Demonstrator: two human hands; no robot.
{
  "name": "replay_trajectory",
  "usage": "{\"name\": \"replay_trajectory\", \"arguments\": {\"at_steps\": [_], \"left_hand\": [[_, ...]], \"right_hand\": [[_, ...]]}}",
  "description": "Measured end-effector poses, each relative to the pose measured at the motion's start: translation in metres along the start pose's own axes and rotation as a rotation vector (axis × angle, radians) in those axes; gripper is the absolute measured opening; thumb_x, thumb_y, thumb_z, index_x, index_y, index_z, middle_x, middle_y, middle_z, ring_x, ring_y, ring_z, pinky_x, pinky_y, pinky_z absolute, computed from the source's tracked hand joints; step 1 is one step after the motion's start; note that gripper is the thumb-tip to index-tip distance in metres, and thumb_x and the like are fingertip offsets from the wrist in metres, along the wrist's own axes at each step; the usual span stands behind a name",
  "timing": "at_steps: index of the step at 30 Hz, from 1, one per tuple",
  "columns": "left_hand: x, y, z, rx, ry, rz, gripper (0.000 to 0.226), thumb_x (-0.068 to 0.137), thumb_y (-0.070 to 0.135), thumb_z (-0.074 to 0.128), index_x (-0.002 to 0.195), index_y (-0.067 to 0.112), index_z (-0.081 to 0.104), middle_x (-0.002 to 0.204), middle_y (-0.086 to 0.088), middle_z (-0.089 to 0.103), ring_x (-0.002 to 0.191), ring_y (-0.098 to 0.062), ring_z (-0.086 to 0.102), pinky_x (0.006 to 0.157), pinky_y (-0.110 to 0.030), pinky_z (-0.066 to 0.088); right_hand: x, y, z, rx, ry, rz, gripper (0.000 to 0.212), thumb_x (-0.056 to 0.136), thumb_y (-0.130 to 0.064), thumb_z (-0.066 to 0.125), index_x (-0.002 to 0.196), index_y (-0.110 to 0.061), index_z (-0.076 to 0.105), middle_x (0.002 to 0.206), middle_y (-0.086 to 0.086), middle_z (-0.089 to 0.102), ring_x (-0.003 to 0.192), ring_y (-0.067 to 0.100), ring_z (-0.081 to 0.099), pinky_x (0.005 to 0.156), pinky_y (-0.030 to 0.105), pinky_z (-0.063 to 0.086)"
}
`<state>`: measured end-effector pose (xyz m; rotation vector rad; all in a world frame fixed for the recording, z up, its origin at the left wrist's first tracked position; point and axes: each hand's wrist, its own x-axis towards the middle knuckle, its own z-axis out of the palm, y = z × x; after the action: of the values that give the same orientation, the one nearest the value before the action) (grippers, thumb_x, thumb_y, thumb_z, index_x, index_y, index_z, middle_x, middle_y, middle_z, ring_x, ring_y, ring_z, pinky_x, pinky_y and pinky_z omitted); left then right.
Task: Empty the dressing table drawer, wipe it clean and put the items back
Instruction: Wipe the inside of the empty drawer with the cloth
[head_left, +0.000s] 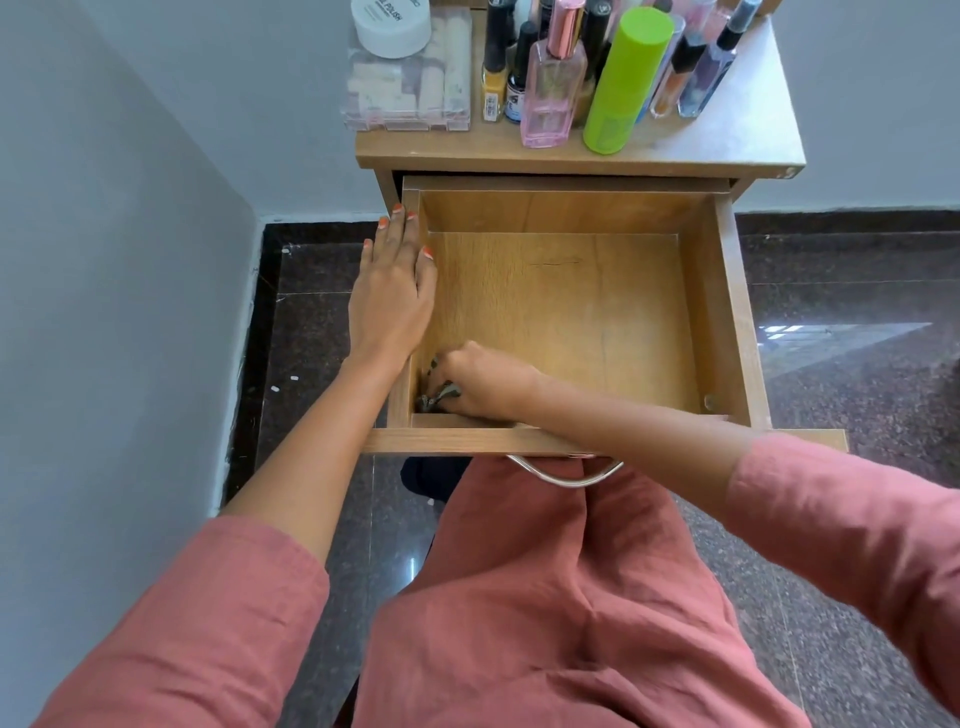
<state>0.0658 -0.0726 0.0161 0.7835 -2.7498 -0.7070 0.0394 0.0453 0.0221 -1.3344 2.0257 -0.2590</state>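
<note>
The wooden drawer (724, 291) is pulled out in front of me, and its floor shows nothing but bare wood. My right hand (480, 382) is down in the near left corner of the drawer, shut on a small dark grey cloth (436, 395) pressed against the bottom. My left hand (392, 296) lies flat with fingers extended along the drawer's left wall, holding nothing. On the dressing table top (748, 119) stand a green bottle (623, 83), a pink perfume bottle (553, 88), several nail polish bottles (496, 62) and a clear box (410, 78) with a white jar (392, 26) on it.
A grey wall (130, 260) runs close on the left of the drawer. Dark polished stone floor (857, 364) lies to the right and below. The drawer's metal handle (563, 475) hangs over my lap, which is covered in pink cloth.
</note>
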Motion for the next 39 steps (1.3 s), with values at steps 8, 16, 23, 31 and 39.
{"name": "replay_trajectory", "arguments": {"at_steps": [8,16,23,31,39], "left_hand": [[0.001,0.0,0.002,-0.015,0.012,-0.008,0.045,0.1,0.022,0.024,0.143,0.011,0.024,0.154,-0.005,0.016,0.143,-0.016,0.01,0.116,-0.026,0.004],[-0.001,0.001,0.0,-0.039,0.015,-0.016,0.044,0.099,0.02,0.024,0.143,0.01,0.026,0.154,-0.004,0.017,0.143,-0.016,0.012,0.116,-0.025,0.005],[-0.001,0.003,-0.002,-0.05,0.021,-0.02,0.044,0.099,0.019,0.025,0.142,0.011,0.027,0.154,-0.004,0.019,0.143,-0.016,0.012,0.117,-0.029,0.008],[-0.003,0.003,-0.002,-0.066,0.024,-0.031,0.043,0.099,0.019,0.024,0.142,0.012,0.028,0.154,-0.003,0.019,0.143,-0.016,0.012,0.118,-0.029,0.009],[-0.001,0.0,0.0,-0.068,0.038,-0.011,0.043,0.099,0.018,0.024,0.141,0.011,0.029,0.153,-0.004,0.021,0.143,-0.015,0.014,0.116,-0.026,0.006]], "right_hand": [[0.011,-0.003,0.003,-0.06,0.15,0.077,0.027,0.082,-0.014,0.062,0.109,-0.009,0.062,0.118,0.011,0.057,0.107,0.028,0.054,0.079,0.037,0.045],[0.025,0.006,-0.016,-0.103,0.373,0.145,0.023,0.086,-0.009,0.056,0.107,-0.001,0.058,0.122,0.015,0.051,0.113,0.031,0.049,0.086,0.037,0.045],[0.027,0.016,-0.019,-0.091,0.324,0.091,0.029,0.086,-0.014,0.057,0.114,-0.007,0.059,0.122,0.012,0.049,0.111,0.03,0.051,0.087,0.039,0.047],[-0.01,0.013,0.0,0.064,-0.072,-0.028,0.041,0.086,0.0,0.051,0.123,-0.017,0.058,0.128,0.005,0.059,0.116,0.024,0.055,0.1,0.034,0.045],[-0.053,0.049,-0.028,0.133,-0.188,0.135,0.039,0.088,-0.003,0.047,0.124,-0.016,0.056,0.133,0.001,0.055,0.121,0.019,0.05,0.097,0.022,0.035]]}}
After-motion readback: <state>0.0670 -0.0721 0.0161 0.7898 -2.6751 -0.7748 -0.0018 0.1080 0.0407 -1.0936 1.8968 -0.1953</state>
